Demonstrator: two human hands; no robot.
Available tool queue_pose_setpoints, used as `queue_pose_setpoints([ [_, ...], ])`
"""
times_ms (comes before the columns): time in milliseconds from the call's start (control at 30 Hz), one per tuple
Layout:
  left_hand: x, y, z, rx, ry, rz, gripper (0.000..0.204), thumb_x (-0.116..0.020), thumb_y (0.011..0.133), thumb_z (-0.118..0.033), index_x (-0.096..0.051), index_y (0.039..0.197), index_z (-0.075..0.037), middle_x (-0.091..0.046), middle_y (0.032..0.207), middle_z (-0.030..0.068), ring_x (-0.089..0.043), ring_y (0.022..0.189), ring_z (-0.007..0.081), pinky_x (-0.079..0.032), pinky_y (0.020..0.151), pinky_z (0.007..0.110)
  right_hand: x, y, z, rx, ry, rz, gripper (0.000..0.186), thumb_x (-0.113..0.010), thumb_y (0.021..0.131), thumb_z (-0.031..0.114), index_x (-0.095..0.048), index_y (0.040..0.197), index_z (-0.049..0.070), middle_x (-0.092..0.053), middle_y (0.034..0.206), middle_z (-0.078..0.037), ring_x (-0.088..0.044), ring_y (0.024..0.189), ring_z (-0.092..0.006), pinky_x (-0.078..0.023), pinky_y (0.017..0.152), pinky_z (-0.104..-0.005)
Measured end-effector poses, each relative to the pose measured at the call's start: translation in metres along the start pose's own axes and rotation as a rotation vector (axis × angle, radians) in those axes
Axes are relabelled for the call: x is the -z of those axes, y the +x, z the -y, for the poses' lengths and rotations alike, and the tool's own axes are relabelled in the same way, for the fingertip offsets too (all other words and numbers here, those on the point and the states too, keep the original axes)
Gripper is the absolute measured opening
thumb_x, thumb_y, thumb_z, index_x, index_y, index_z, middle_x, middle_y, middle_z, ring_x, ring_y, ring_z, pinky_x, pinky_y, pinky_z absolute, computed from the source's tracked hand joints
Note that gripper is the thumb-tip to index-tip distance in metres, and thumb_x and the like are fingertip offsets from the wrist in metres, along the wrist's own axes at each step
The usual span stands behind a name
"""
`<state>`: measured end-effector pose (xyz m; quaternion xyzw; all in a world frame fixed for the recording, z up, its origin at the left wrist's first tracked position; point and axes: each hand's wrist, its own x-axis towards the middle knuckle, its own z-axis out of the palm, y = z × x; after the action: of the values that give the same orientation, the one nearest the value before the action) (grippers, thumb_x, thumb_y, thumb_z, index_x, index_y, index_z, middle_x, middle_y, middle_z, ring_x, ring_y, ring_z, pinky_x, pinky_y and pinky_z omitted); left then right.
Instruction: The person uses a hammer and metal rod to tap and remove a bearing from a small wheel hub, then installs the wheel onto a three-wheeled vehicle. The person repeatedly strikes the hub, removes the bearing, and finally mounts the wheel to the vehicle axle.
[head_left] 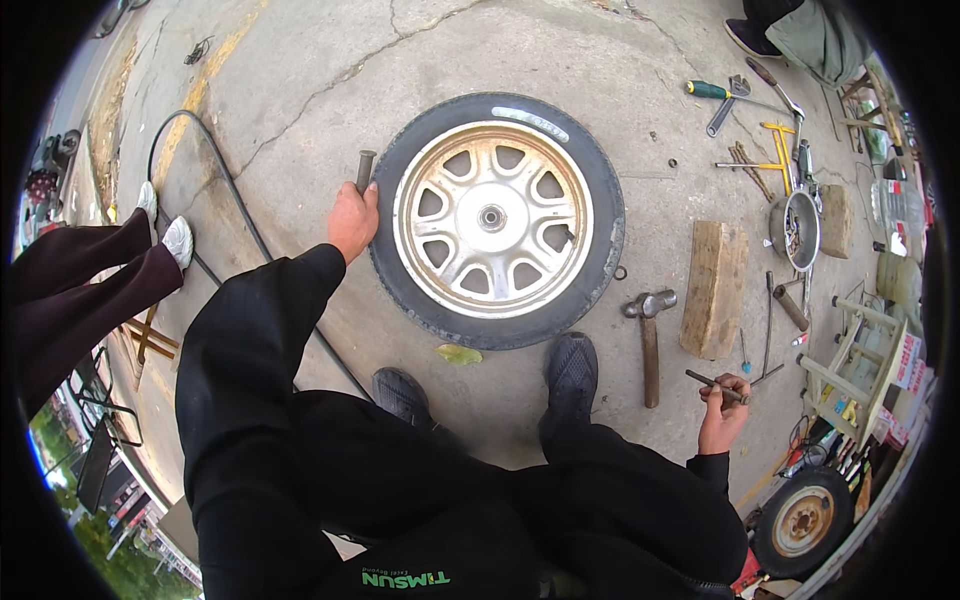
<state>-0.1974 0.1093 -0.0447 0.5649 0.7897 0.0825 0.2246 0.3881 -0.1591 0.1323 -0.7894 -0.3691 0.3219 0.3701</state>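
Observation:
A tyre on a silver wheel rim with rust [470, 262] lies flat on the concrete before me, a hub bore at its centre. My left hand [352, 217] is closed on an upright metal pin with a flanged top [366, 166] beside the tyre's left edge. At lower right, my right hand [724, 415] grips a short dark metal rod [702, 380], next to another thin bar on the ground. A hammer [649, 360] lies between my right foot and a wooden block [711, 285]. A small dark ring [620, 273] rests near the tyre.
Someone's legs [100, 270] stand at left beside a black hose [230, 180]. At right lie screwdrivers, wrenches [716, 120], a metal bowl [795, 230], another block [836, 222], a low stand [842, 375] and a second wheel [803, 520]. Another person's leg [760, 30] is at top right.

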Motion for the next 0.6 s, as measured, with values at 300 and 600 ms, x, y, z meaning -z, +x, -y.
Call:
queue_pose_setpoints([
  [300,-0.034,-0.015,-0.040,0.286,0.002,-0.380,0.037,-0.055,0.102,-0.042,-0.054,0.111,-0.006,-0.065,0.106,0.0181,-0.067,0.092,0.0431,-0.053,0.074,0.054,-0.263,0.101,0.166,0.289,0.000,0.677,0.018,-0.063,0.102,0.009,-0.065,0.115,-0.004,-0.073,0.107,-0.014,-0.072,0.096,-0.0192,-0.055,0.085,-0.0307],
  [600,-0.036,-0.014,-0.036,0.325,-0.029,-0.337,0.037,-0.059,0.099,-0.044,-0.057,0.110,-0.008,-0.065,0.107,0.0138,-0.067,0.096,0.0383,-0.054,0.076,0.052,-0.316,0.104,0.168,0.563,-0.227,0.783,0.016,-0.066,0.096,0.001,-0.067,0.111,-0.003,-0.073,0.106,-0.015,-0.074,0.096,-0.0247,-0.056,0.083,-0.0317],
])
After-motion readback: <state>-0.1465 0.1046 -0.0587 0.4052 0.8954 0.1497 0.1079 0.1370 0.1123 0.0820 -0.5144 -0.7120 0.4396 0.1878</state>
